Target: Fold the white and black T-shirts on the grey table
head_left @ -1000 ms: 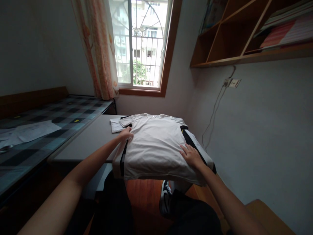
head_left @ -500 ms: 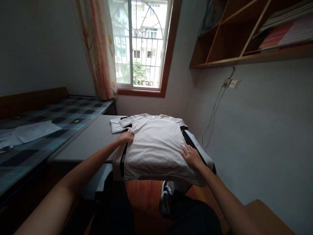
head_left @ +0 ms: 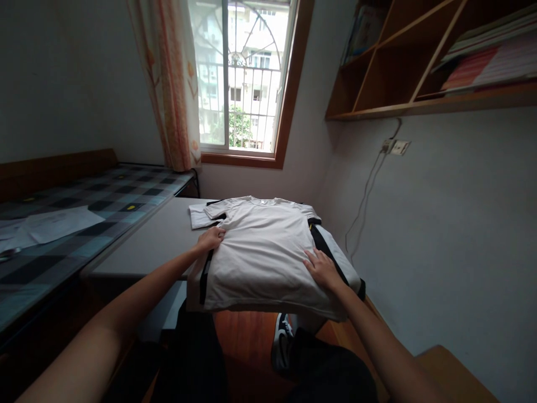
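A white T-shirt (head_left: 264, 252) lies spread out, collar toward the window, with its hem hanging over the near edge of the table (head_left: 151, 246). Its left side edge is gripped by my left hand (head_left: 212, 239), whose fingers are closed on the cloth below the sleeve. My right hand (head_left: 323, 270) rests on the shirt's right side, fingers spread over the fabric. Beneath it are other garments: a black one (head_left: 326, 246) shows along the right side, and a white sleeve (head_left: 199, 217) sticks out at the left.
On the left stands a bed with a checked cover (head_left: 84, 207), papers (head_left: 62, 224) lying on it. A wall shelf (head_left: 394, 73) holding books hangs at upper right. Cables (head_left: 364, 196) run down from a wall socket (head_left: 394, 147). A brown wooden corner (head_left: 448, 375) is at lower right.
My left hand has moved slightly left, drawing the shirt's left edge outward and closing more on the cloth. My right hand has shifted a little left, still on the shirt.
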The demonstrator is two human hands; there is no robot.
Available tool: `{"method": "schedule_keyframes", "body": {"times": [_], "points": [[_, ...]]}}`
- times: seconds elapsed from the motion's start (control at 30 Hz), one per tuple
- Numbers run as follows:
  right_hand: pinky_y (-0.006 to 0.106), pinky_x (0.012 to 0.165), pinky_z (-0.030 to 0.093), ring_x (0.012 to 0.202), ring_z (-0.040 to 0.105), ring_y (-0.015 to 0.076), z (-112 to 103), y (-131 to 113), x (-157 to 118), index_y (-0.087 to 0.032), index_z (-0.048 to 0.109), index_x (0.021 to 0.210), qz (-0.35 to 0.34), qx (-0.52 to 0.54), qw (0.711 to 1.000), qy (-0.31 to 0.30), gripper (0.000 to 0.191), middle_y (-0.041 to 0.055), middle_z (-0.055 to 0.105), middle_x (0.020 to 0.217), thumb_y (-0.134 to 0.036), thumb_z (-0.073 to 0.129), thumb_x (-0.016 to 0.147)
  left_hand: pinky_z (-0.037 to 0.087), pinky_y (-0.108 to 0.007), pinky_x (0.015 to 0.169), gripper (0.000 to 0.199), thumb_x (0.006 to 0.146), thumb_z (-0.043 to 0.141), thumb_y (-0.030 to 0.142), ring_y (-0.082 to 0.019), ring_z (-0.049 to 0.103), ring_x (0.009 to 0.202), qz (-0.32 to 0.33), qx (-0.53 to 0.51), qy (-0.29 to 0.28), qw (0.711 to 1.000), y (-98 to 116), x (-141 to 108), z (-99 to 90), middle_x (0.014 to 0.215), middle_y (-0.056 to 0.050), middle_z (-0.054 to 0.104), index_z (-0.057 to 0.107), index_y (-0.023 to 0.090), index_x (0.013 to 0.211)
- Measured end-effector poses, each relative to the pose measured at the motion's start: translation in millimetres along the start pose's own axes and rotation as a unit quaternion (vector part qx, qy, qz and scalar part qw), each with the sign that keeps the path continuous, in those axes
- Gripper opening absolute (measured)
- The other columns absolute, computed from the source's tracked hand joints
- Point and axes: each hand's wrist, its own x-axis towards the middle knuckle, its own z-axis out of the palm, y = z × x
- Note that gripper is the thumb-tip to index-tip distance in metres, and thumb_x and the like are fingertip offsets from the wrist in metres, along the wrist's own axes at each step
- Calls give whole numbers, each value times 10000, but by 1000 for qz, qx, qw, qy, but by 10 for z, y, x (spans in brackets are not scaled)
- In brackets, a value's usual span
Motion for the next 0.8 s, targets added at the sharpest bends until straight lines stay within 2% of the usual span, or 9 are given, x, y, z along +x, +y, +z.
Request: {"method": "schedule_keyframes", "body": {"times": [0.13,0.23,0.3,0.4,0.53,0.63,0.73,0.8], "points": [[435,1101,289,1387,349,307,-19,-116,9,-216,473,1440,13,11,1000,-5,548,144,389,1514,-466,332,973,458,-326,945,388,717,623,262,-294,591,1159,24,-15,-20,999,-102,104,-61,1174,-57,699,725,216,1089],[440,1083,313,1373,369,294,-39,-65,25,-236,496,1420,-1,27,1000,-3,548,130,416,1497,-494,345,961,491,-309,924,426,702,671,332,-280,629,1098,37,-62,-42,996,-190,158,-147,1123,-66,718,725,170,1092],[451,1063,337,1349,399,286,-52,17,37,-264,524,1394,-18,42,999,0,543,111,441,1480,-525,354,950,522,-313,882,468,714,693,413,-277,648,1057,17,-135,-67,988,-247,186,-216,1097,-76,725,715,159,1106],[480,1044,357,1323,422,292,-59,119,47,-294,552,1365,-27,60,998,6,528,90,461,1463,-546,367,939,557,-291,805,512,787,660,483,-257,668,1021,-36,-251,-117,960,-293,233,-281,1108,-99,717,669,160,1183],[488,1036,366,1312,431,296,-50,147,39,-292,558,1357,-29,61,998,18,512,83,472,1452,-529,390,935,566,-241,753,592,854,625,367,-208,677,1006,-75,-321,-128,935,-246,325,-241,1195,-106,677,468,205,1401],[481,1035,364,1310,431,290,-54,136,28,-297,558,1354,-31,60,998,16,506,78,470,1452,-529,390,937,559,-231,712,668,856,609,309,-196,684,956,-84,-292,-96,948,-172,411,-183,1182,-105,675,354,208,1465],[480,1025,359,1291,444,287,-69,121,39,-299,578,1324,-28,67,997,18,490,76,486,1429,-532,380,941,535,-244,668,609,854,600,324,-199,681,847,-91,-189,-43,977,-131,508,-160,1070,-113,700,426,150,1412],[465,989,376,1236,482,283,-76,100,79,-292,620,1259,-19,70,997,34,455,80,530,1366,-512,371,948,519,-264,661,565,845,602,339,-207,671,810,-99,-140,-20,985,-134,575,-157,1014,-113,706,490,124,1355]]}}
